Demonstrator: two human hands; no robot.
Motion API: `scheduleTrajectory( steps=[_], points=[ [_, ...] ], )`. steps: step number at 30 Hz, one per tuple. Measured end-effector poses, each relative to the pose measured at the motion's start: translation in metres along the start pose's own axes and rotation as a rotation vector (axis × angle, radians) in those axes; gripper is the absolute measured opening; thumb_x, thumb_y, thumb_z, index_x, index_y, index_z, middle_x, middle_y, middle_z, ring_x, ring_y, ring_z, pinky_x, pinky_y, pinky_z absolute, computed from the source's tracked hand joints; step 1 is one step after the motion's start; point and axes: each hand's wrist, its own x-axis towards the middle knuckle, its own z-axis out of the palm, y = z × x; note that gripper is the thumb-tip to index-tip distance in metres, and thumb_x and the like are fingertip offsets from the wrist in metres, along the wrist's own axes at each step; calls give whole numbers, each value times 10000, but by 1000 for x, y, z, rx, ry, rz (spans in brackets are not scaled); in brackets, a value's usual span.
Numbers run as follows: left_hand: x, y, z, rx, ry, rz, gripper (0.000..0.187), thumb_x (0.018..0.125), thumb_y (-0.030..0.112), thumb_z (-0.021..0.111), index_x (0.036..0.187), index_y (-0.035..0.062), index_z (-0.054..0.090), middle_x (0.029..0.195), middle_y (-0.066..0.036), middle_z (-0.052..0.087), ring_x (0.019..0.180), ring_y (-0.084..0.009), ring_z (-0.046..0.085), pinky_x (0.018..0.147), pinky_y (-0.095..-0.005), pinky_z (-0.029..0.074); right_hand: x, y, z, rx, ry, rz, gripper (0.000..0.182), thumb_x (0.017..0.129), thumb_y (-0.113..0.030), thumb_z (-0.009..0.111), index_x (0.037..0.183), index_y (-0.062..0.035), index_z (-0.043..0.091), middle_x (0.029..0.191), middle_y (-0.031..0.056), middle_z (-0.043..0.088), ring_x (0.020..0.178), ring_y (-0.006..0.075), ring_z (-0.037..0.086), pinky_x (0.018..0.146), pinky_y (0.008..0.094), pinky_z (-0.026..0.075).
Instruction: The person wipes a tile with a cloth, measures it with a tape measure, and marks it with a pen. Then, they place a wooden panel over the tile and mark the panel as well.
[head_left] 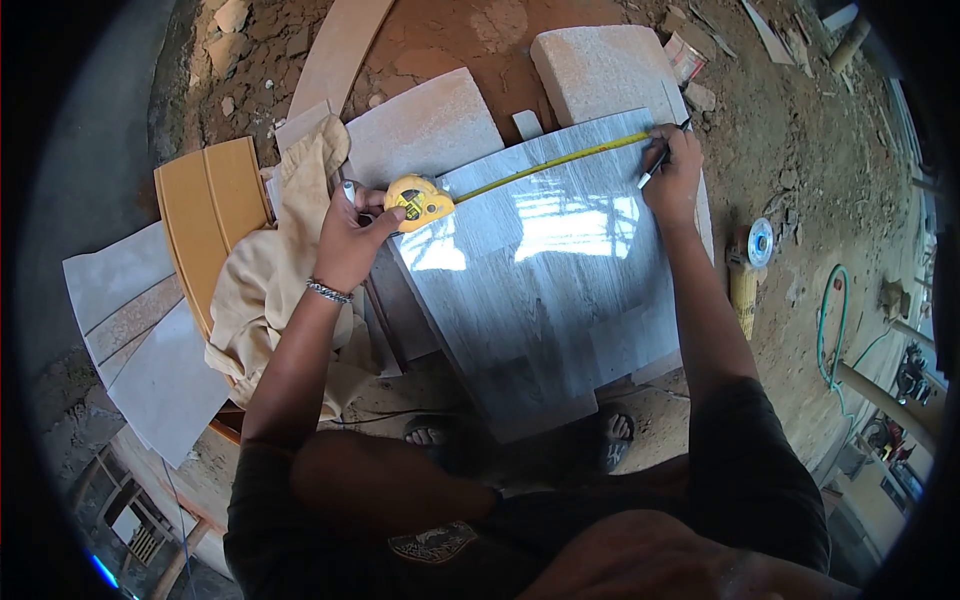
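Note:
A glossy grey wood-patterned tile (pixel 535 285) lies in front of me, light glaring off its surface. My left hand (pixel 362 235) is closed around a yellow tape measure (pixel 417 203) at the tile's far left corner. Something small and white shows at that hand's fingers; I cannot make out what it is. From the case the yellow tape blade (pixel 555 163) stretches along the tile's far side to the right. My right hand (pixel 676 180) is at the far right corner, its fingers at the blade's end, gripping a black marker pen (pixel 655 165) with a white tip end.
Pale thick blocks (pixel 605 72) lie beyond the tile. To the left are a crumpled beige cloth (pixel 262 285), an orange-tan panel (pixel 212 200) and grey tile pieces (pixel 170 350). An angle grinder (pixel 746 275) rests on the dirt at right, near a green hose (pixel 826 330).

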Motion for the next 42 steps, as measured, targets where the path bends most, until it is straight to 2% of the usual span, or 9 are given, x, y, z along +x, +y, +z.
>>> scheduleTrajectory(
  steps=[3, 5, 20, 23, 25, 33, 35, 39, 42],
  points=[
    [-1, -1, -1, -10, -31, 38, 381, 862, -32, 736, 941, 92, 384, 962, -55, 629, 854, -87, 593, 781, -258, 526, -2, 2, 1, -3, 10, 2, 242, 760, 66, 605, 964, -63, 622, 836, 121, 569, 791, 317, 573, 724, 412, 456],
    [-2, 0, 0, -10, -49, 67, 396, 857, -48, 732, 948, 97, 375, 972, -58, 629, 867, -90, 596, 787, -261, 529, -3, 2, 1, 3, -10, 47, 270, 749, 36, 653, 982, -99, 627, 877, 118, 566, 859, 337, 549, 766, 428, 411],
    [-1, -3, -1, 21, -43, 60, 405, 853, -50, 735, 946, 84, 364, 974, -68, 615, 896, -101, 606, 803, -273, 543, -3, 4, 1, -60, -26, 39, 257, 770, 16, 635, 1002, -93, 623, 906, 127, 554, 891, 340, 516, 801, 432, 410],
    [-1, -3, -2, 27, -47, 69, 403, 856, -51, 731, 945, 85, 363, 978, -68, 615, 903, -103, 614, 801, -272, 556, -2, 2, 0, -49, -6, 27, 249, 775, 13, 626, 1001, -92, 624, 910, 128, 556, 889, 342, 517, 803, 428, 411],
    [-1, 0, -1, -51, -67, -3, 401, 861, -55, 723, 943, 90, 359, 978, -67, 616, 911, -108, 625, 800, -270, 573, -2, 3, 1, -45, -8, 41, 243, 780, 9, 626, 1002, -91, 624, 906, 131, 561, 884, 344, 527, 799, 430, 413],
    [1, 0, 0, -54, -65, 30, 386, 875, -63, 702, 943, 96, 358, 975, -67, 618, 920, -109, 634, 800, -272, 586, -2, 8, 4, -14, 16, 50, 230, 790, 31, 588, 1005, -45, 614, 857, 145, 584, 818, 345, 581, 745, 436, 461],
    [1, 1, 0, -54, -61, 37, 380, 876, -63, 701, 945, 94, 362, 973, -67, 620, 915, -107, 635, 799, -272, 586, -4, 12, 6, 5, 7, 77, 233, 804, 4, 624, 1018, -86, 627, 886, 135, 583, 862, 345, 574, 785, 437, 417],
    [1, 2, 1, -69, -55, 13, 353, 878, -54, 707, 947, 81, 388, 966, -69, 632, 894, -102, 637, 791, -267, 584, -4, 8, 4, -14, -1, 78, 241, 803, 6, 623, 1024, -90, 627, 900, 132, 587, 880, 342, 567, 804, 436, 410],
    [2, -3, 0, -68, -46, 23, 336, 881, -36, 715, 935, 77, 403, 956, -69, 638, 877, -99, 634, 777, -263, 575, -3, 6, 3, -40, 5, 69, 189, 848, -35, 621, 1030, -88, 629, 912, 129, 589, 894, 339, 557, 820, 435, 405]
  ],
)
